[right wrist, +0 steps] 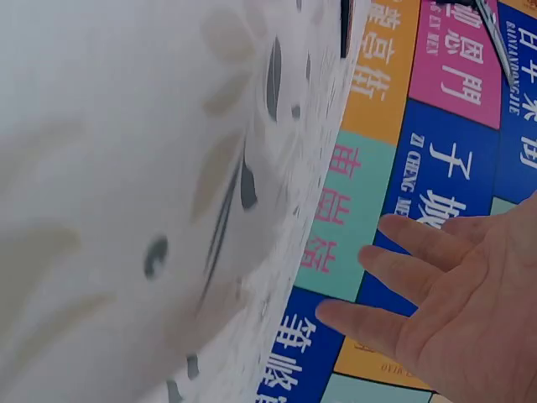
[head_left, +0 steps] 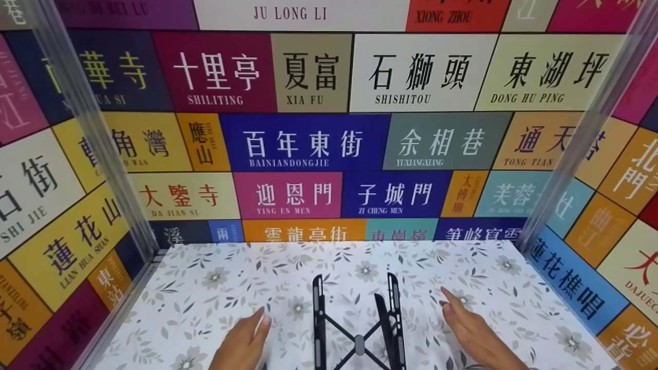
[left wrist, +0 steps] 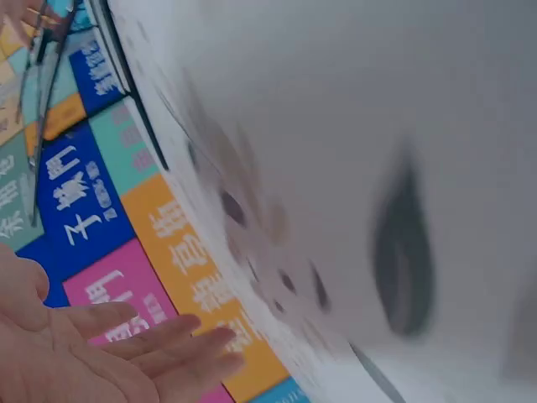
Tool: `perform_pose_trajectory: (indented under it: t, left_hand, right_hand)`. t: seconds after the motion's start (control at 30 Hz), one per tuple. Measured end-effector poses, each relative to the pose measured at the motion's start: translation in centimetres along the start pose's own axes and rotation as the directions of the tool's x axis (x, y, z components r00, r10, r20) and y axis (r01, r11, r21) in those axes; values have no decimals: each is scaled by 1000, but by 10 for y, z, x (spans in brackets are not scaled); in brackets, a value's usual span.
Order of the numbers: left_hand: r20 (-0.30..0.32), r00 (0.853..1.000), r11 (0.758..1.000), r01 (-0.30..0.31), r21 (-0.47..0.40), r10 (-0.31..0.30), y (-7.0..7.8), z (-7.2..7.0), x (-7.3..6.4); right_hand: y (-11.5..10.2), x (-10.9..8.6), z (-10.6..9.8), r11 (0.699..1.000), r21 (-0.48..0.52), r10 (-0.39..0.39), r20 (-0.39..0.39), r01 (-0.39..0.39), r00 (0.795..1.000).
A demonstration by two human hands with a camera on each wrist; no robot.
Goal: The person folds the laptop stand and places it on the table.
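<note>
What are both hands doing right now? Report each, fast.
Left hand: open, holding nothing, apart from the black folding stand.
Right hand: open, holding nothing, on the stand's other side.

Coloured signs [head_left: 306, 143] with Chinese characters rise beyond the far, left and right edges of the floral table [head_left: 288, 344]; clear posts [head_left: 96, 123] stand at its two far corners.

At the head view's bottom edge, you lose the lower part of the black folding stand [head_left: 359, 345] and the wrist of your left hand [head_left: 240, 343]. Your right hand [right wrist: 474, 298] is cut by its wrist view's right edge. In your left wrist view, the large leaf print [left wrist: 404, 252] right of centre is blurred. The red wall panel [head_left: 457, 15] upper right in the head view loses its top.
</note>
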State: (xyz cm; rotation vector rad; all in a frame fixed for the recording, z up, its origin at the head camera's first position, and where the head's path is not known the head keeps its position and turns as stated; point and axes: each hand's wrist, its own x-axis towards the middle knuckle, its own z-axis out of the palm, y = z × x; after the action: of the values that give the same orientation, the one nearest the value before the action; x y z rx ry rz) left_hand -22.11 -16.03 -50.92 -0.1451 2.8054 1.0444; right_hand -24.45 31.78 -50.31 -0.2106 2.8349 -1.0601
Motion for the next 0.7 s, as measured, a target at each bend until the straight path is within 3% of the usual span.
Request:
perform_pose_trajectory:
  t: [0.13,0.23,0.3,0.43,0.57,0.7]
  left_hand:
    - [-7,1000,994,-31,-103,31,9,6,-6]
    - [55,998,970,15,-244,-1,15,9,-11]
    - [114,993,931,61,-359,-20,19,12,-14]
    - [220,976,831,126,-542,-5,25,18,-18]
    - [290,956,757,166,-632,33,29,25,-20]
    - [348,937,677,229,-700,43,32,31,-21]
  right_hand:
    - [-7,-4,7,994,102,24,47,-29,999]
    - [-11,-6,11,977,210,22,53,-33,998]
    - [-14,-7,13,952,301,26,69,-46,997]
    - [-19,-9,18,891,449,22,94,-62,995]
    - [-24,-12,26,839,542,-5,91,-45,996]
    - [-29,-12,37,824,564,5,90,-55,996]
